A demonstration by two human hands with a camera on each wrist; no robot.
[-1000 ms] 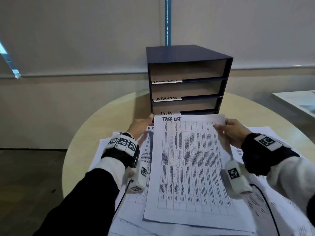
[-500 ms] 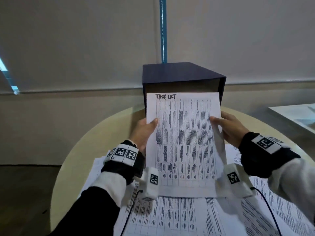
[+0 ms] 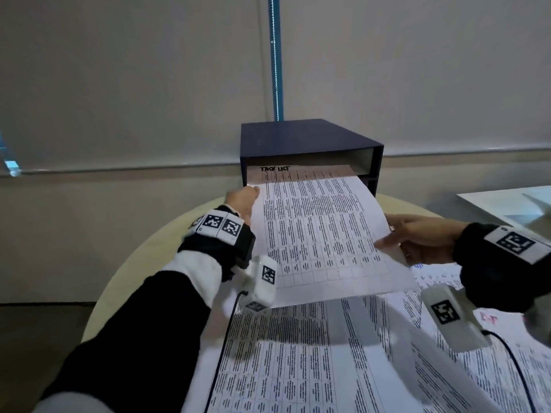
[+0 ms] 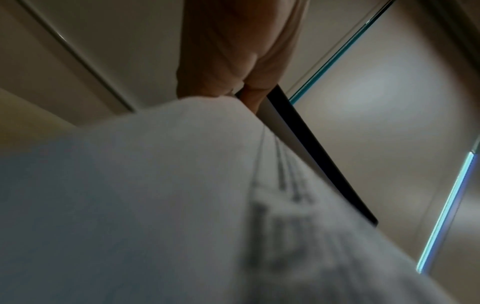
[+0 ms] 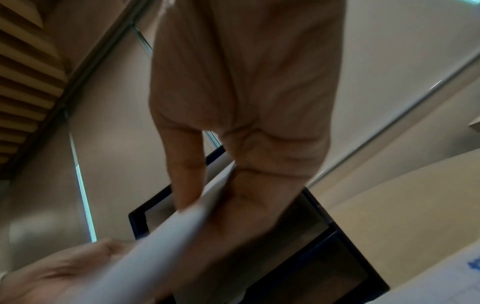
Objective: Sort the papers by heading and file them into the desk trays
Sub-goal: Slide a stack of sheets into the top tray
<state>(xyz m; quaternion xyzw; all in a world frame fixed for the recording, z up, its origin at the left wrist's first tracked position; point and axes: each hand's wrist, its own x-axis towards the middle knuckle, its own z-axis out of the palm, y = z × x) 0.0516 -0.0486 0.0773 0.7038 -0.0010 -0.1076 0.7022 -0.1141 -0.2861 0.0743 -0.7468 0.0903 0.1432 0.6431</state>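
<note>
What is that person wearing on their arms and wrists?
Both arms have black sleeves with white cuffs. Each wrist carries a black band topped with white tags printed with black square codes. Under each wrist hangs a small white box, also code-marked, with a thin black cable trailing back. The left hand and right hand are bare.

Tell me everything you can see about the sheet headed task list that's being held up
The TASK LIST sheet is white paper printed with a dense table, its heading handwritten in black. It slopes up from the person, its top edge just inside the top slot of the dark blue tray unit. The left hand holds its left edge and the right hand pinches its right edge.
</note>
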